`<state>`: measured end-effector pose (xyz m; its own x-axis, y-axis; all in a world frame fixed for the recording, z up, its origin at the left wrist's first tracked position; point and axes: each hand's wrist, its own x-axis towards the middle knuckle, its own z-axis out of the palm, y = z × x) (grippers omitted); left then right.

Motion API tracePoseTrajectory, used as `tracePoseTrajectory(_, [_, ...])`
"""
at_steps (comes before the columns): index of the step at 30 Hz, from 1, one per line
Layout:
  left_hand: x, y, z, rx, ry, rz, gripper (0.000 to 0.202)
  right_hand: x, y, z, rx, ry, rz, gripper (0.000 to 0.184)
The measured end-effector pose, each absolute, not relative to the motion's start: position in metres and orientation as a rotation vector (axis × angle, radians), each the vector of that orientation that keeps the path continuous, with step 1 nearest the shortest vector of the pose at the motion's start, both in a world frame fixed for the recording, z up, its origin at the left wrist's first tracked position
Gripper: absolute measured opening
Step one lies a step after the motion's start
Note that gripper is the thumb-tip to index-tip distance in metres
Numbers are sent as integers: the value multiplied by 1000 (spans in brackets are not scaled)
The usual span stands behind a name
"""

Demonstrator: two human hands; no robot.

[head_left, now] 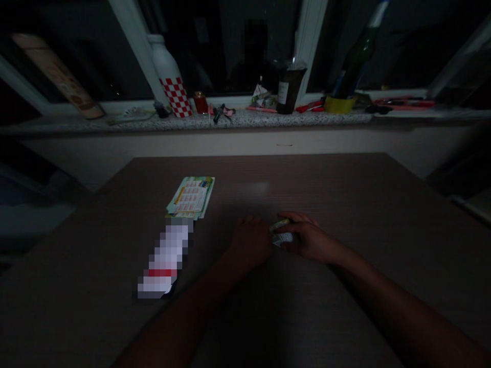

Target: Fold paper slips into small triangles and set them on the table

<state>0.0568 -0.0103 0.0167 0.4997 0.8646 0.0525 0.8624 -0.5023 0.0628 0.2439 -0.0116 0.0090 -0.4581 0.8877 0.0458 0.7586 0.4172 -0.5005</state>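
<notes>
Both my hands rest on the brown table (345,184) near its middle, in dim light. My left hand (250,240) is curled into a loose fist, its knuckles against a small folded paper packet (282,236). My right hand (307,239) has its fingers closed around that packet, which shows white print and a yellow-green edge. To the left lies a stack of green-bordered printed cards (192,197), and nearer to me a long blurred-out white and red object (164,260).
A stone window sill (238,121) runs along the back. On it stand a white bottle with red checks (171,76), a small red can (200,102), a dark cup (289,87), a green glass bottle (358,53) in a yellow tape roll, pens and clips.
</notes>
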Motion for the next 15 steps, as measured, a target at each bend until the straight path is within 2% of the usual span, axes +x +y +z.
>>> tracePoseTrajectory(15, [55, -11, 19, 2669, 1544, 129, 30, 245, -11, 6, -1395, -2371, 581, 36])
